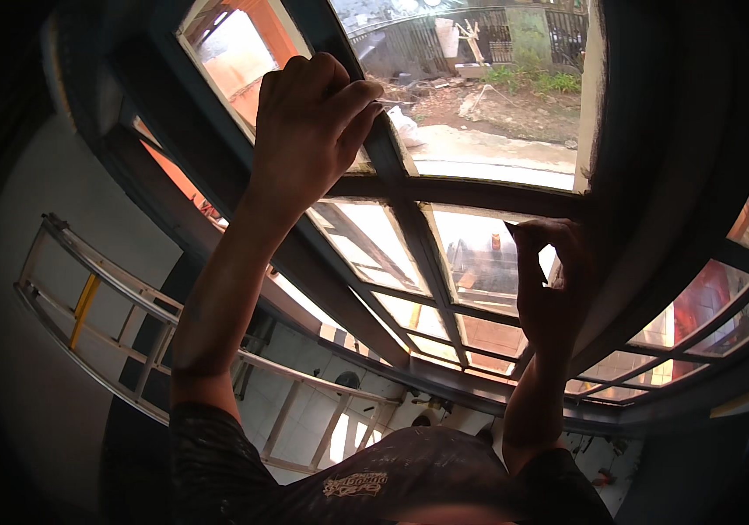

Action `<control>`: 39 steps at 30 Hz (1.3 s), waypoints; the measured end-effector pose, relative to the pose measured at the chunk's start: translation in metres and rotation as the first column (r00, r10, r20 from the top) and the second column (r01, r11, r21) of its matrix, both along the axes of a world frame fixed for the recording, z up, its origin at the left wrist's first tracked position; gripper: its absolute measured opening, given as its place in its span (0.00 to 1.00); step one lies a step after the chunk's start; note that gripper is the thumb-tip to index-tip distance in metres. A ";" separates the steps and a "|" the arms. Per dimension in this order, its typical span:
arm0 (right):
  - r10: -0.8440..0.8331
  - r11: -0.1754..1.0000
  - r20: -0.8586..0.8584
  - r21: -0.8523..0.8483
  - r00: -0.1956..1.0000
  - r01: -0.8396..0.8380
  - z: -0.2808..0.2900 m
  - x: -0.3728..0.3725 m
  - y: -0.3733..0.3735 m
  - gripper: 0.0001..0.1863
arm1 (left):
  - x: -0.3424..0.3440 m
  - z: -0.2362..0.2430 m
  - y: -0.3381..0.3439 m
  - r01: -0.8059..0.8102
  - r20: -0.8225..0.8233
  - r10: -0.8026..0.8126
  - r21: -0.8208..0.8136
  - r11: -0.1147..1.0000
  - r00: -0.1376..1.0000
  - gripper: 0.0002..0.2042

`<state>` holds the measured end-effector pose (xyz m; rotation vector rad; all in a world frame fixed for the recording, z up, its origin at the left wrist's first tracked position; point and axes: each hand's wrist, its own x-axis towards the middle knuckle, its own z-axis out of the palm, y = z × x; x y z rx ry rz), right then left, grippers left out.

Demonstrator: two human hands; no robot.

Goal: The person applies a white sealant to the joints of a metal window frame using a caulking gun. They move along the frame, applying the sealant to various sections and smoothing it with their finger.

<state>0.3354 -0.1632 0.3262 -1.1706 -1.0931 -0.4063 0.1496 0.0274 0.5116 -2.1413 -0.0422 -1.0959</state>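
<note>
In the head view, the left hand (309, 122) curls its fingers (348, 96) over a dark window bar (409, 214), gripping it near the upper pane. The right hand (549, 280) is lower, fingertips (523, 232) pinched together against the glass (479, 254) beside that bar; whether they hold anything cannot be told.

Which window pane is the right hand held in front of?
The middle pane, just below the crossbar; the right hand overlaps its right edge.

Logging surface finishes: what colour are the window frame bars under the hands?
Dark, blackish grey window frame bars, shown best in the head view.
</note>
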 end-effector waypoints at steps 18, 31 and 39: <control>0.216 0.976 0.029 0.019 0.976 -0.217 -0.034 0.021 -0.019 0.06 | 0.010 0.015 -0.012 -0.213 -0.150 0.375 0.609 0.764 0.915 0.08; 0.298 0.953 0.007 0.051 0.955 -0.298 -0.010 0.016 -0.059 0.10 | -0.011 -0.018 -0.023 -0.121 -0.247 0.161 0.169 0.978 0.956 0.09; 0.314 0.946 -0.013 0.090 0.949 -0.312 -0.017 0.017 -0.062 0.10 | -0.009 0.018 -0.025 -0.147 -0.084 0.153 0.074 0.986 0.985 0.15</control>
